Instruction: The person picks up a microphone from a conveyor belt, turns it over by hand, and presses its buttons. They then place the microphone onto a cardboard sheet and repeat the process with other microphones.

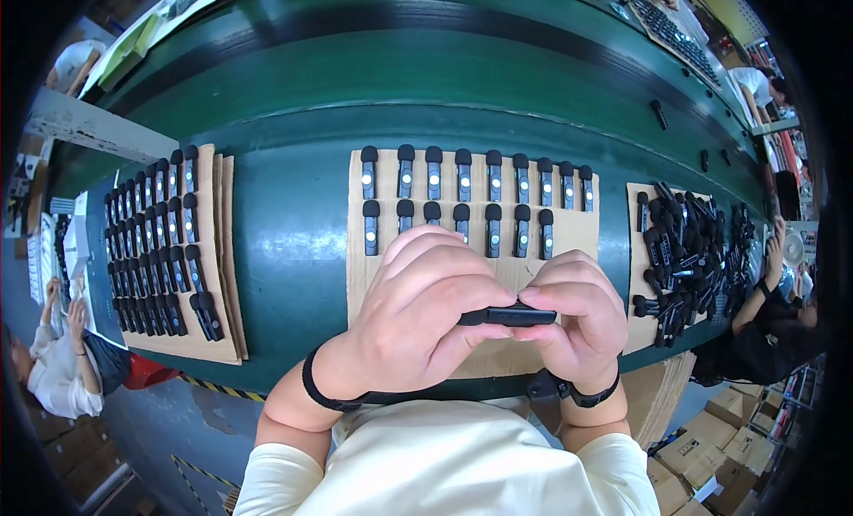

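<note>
I'm watching the left hand and right hand pinching a black microphone, lined-up microphones lying at twelve o'clock; light, even pressure is probably serving best.

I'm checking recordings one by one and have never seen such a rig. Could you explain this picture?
There is no machine, only a person's bare left hand and right hand. The picture comes from a fisheye camera on the person's head, looking down, so straight edges bend. Both hands hold one slim black device. On the dark green table, two rows of small black devices with rounded tops lie on a flat brown cardboard sheet. Neat rows of similar devices lie at left, a jumbled heap at right.
</note>
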